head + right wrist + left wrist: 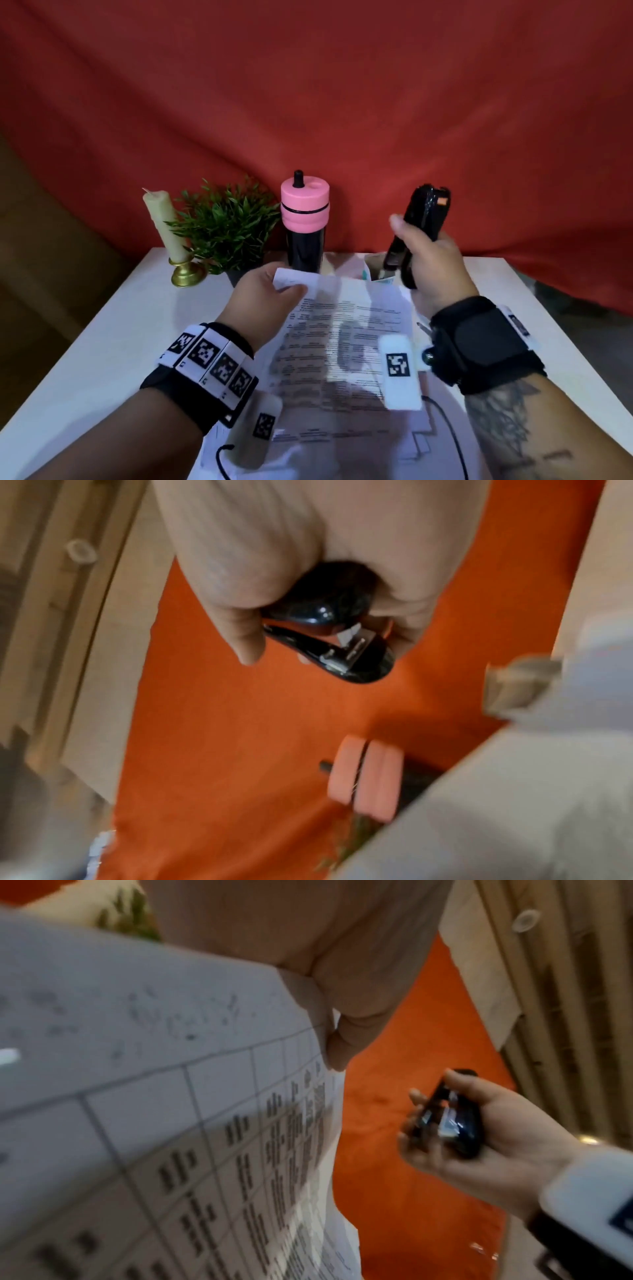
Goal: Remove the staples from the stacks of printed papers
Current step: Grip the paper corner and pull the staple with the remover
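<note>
My left hand (270, 291) pinches the far left corner of a printed paper stack (342, 346) and lifts it off the white table (102, 342); the sheet with a printed grid (171, 1096) fills the left wrist view, with the thumb (339, 1042) at its edge. My right hand (435, 260) grips a black stapler (419, 233), held upright above the stack's far right corner. The stapler (335, 637) shows a metal plate in the right wrist view. The stapler (445, 1118) also appears in the left wrist view. More sheets lie under the lifted stack.
At the table's back stand a cream candle (164, 222) on a gold holder, a small green plant (226, 222) and a black bottle with a pink lid (305, 222). A small open box (373, 270) sits behind the papers. A red cloth (342, 102) hangs behind.
</note>
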Available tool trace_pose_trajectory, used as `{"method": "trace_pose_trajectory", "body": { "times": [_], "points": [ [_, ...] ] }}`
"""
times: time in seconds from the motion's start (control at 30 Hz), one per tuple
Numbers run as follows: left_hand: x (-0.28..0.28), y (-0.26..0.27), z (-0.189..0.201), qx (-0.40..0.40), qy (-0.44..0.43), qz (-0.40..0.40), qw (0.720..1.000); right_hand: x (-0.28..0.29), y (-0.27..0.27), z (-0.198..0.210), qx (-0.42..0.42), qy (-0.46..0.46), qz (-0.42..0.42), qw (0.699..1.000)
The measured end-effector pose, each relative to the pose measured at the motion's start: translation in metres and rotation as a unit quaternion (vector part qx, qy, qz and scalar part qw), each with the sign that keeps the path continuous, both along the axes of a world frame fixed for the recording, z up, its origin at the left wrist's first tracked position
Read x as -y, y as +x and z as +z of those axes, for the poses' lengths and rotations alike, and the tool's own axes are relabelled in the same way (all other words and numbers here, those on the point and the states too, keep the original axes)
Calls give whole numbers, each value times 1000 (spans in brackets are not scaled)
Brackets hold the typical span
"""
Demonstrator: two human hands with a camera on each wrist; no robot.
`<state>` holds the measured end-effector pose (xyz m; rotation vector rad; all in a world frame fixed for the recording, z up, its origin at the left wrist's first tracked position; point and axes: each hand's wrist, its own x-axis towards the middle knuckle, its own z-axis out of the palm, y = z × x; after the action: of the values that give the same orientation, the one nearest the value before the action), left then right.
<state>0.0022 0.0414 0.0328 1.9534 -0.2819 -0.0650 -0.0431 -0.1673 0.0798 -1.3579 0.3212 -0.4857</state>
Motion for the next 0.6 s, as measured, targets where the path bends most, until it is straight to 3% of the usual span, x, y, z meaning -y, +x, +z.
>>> {"method": "trace_pose_trajectory", "body": {
  "times": [0.07,0.23,0.6],
  "points": [
    [6,-9,16,27,-14,-28,999,-17,5,3,47,39,-6,998],
    [16,-29,44,95,-39,-95,990,-41,2,5,109,-68,-32,991],
    [24,-39,52,135,-53,-100,984,-43,-8,19,141,-98,-59,983]
  ]
}}
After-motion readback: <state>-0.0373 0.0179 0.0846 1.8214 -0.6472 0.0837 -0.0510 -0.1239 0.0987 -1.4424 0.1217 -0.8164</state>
